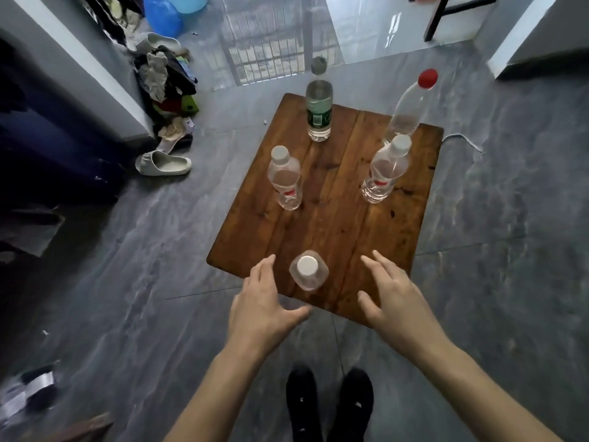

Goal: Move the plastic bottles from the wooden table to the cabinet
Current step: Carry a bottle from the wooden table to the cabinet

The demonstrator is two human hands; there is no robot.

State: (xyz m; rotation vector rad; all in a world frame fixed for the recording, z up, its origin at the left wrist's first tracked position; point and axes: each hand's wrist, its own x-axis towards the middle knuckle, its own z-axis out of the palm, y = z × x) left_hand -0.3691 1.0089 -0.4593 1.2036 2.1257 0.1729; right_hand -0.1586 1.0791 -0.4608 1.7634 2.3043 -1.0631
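Several clear plastic bottles stand upright on the low wooden table (338, 224). The nearest bottle (308, 273), white-capped, stands by the table's front edge. My left hand (264, 301) is open just left of it, and my right hand (390, 291) is open to its right; neither touches it. Two white-capped bottles stand mid-table, one on the left (285, 178) and one on the right (384, 170). A green-labelled bottle (318, 103) and a tall red-capped bottle (409, 106) stand at the back. No cabinet is clearly visible.
A pile of clothes (165, 81) and a pale slipper (164, 162) lie on the grey tiled floor to the left. A blue bag (161, 14) sits at the far left. My black shoes (330, 406) stand right before the table. Dark furniture (38, 129) fills the left side.
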